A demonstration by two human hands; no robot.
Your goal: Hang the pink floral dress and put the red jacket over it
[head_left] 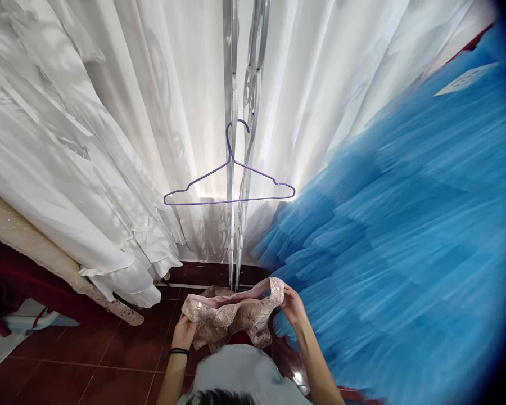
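1. Small pale pink garment with gold brocade pattern: held low, stretched between both hands, directly below the purple hanger and above the dark red tiled floor.
2. Left hand: closed on the garment's left edge; black band at the wrist.
3. Right hand: fingers pinched on the garment's upper right corner.
4. Thin purple wire hanger: empty, hooked on a silver metal upright.
5. Left of hanger: white satin dresses, hems near the floor.
6. Right of hanger: layered bright blue tulle skirt, just beside the right hand.
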